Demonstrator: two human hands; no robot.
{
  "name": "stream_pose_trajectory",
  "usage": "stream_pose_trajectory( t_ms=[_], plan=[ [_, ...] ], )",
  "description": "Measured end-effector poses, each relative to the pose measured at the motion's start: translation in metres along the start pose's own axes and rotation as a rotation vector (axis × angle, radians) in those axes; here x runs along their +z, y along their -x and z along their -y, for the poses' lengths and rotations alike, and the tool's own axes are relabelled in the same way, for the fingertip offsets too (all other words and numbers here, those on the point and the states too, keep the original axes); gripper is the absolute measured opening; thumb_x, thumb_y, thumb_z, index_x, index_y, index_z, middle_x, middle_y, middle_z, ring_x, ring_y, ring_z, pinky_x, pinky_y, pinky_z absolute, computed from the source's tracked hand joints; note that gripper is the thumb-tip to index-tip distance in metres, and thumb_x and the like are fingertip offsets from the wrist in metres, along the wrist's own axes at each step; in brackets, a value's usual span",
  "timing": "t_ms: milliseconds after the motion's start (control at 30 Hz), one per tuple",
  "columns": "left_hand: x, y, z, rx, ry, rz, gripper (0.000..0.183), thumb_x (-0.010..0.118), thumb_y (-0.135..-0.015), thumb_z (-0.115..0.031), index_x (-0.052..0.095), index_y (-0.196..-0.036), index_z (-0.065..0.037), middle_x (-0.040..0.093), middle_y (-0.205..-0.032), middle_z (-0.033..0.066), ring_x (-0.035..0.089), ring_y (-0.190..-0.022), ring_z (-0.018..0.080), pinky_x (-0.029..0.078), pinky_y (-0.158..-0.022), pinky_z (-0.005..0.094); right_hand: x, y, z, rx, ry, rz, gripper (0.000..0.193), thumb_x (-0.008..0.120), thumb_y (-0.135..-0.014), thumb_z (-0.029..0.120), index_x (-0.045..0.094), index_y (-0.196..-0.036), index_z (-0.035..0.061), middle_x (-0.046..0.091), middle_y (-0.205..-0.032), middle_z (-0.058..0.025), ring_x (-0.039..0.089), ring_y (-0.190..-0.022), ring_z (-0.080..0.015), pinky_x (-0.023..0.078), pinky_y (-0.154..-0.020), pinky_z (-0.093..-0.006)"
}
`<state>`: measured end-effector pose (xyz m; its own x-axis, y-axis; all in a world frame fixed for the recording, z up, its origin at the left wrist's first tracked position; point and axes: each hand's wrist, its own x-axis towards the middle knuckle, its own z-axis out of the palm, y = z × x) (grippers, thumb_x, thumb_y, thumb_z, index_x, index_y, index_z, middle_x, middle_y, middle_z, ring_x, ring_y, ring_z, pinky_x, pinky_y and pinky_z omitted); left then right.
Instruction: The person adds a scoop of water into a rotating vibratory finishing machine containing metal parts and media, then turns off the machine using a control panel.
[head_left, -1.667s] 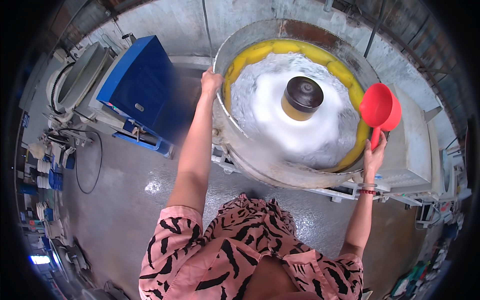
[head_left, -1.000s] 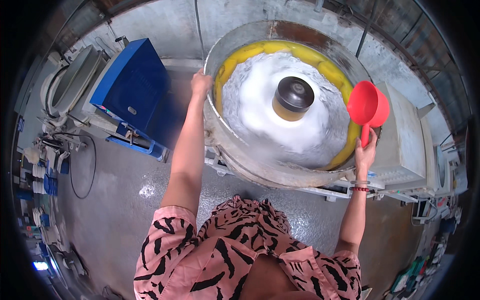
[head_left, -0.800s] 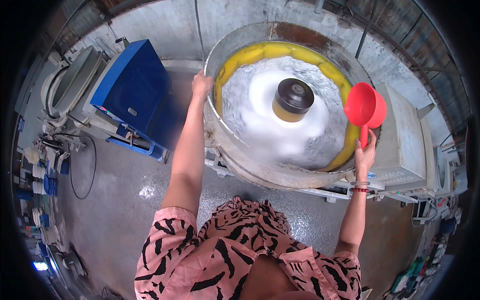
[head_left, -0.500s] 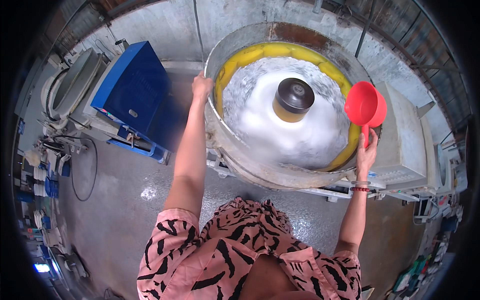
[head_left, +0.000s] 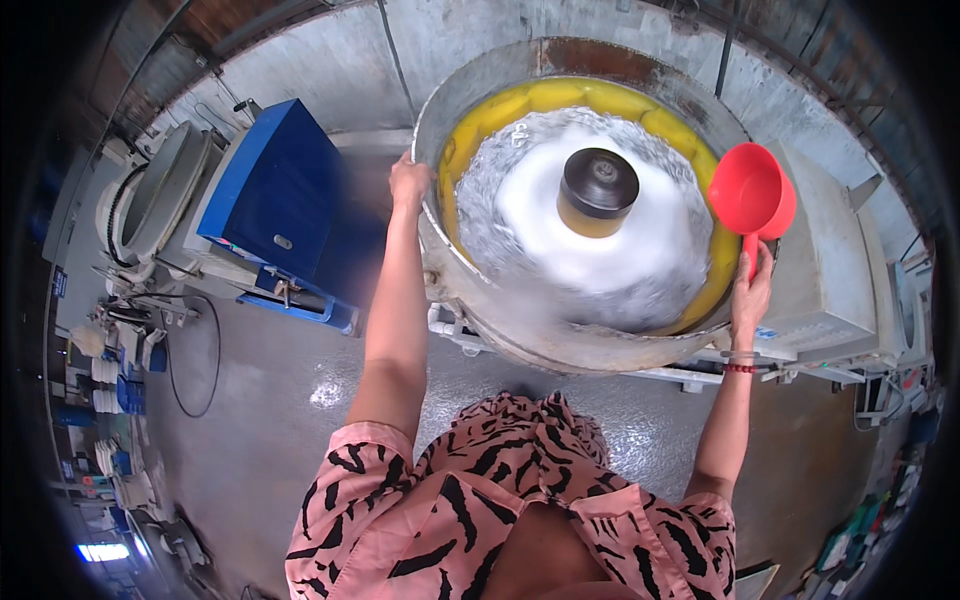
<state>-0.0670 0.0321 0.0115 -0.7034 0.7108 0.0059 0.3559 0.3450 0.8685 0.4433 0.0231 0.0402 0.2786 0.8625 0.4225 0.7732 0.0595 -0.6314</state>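
A large round metal tub [head_left: 600,357] with a yellow lining [head_left: 520,98] stands in front of me. Grey, glinting contents and white foam [head_left: 530,230] swirl, blurred, around a black-capped centre post [head_left: 598,182]. At the tub's left side, my left hand [head_left: 408,183] is closed on the rim, its fingertips partly hidden. My right hand [head_left: 752,295] grips the handle of a red plastic dipper [head_left: 742,188], held up at the tub's right edge. The dipper's bowl faces me, and nothing shows inside it.
A blue machine housing [head_left: 270,195] and another round tub [head_left: 170,190] stand to the left. Right of the tub is a pale metal cabinet [head_left: 830,260]. A black hose [head_left: 218,360] loops over the wet floor [head_left: 270,470]. A grey wall [head_left: 480,40] rises behind.
The red dipper has moved slightly up and to the right with my right hand. My left hand stays on the rim. The contents keep churning, and the whole view has shifted a little.
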Motion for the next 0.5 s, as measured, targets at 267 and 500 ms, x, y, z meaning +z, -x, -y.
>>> stream_pose_trajectory(
  t_ms=[267,500],
  plan=[
    [0.002,0.003,-0.003,-0.009,-0.010,-0.014,0.050,0.054,-0.058,-0.005,0.057,-0.108,-0.013,0.061,-0.096,0.0142,0.056,-0.095,0.0286,0.042,-0.081,0.0355,-0.001,0.001,-0.004,-0.025,0.021,0.013,0.040,0.048,-0.083,0.036,0.042,-0.118,0.0170,0.060,-0.088,-0.0120,0.058,-0.081,-0.0298,0.043,-0.070,-0.0389],
    [0.011,-0.003,-0.003,0.025,-0.052,-0.022,0.047,0.053,-0.061,-0.007,0.055,-0.108,-0.010,0.060,-0.096,0.0174,0.054,-0.096,0.0332,0.041,-0.083,0.0367,-0.007,-0.002,0.005,0.076,0.105,0.120,0.046,0.060,-0.073,0.021,0.044,-0.117,0.0201,0.058,-0.083,-0.0073,0.058,-0.076,-0.0252,0.042,-0.068,-0.0372]
  ],
)
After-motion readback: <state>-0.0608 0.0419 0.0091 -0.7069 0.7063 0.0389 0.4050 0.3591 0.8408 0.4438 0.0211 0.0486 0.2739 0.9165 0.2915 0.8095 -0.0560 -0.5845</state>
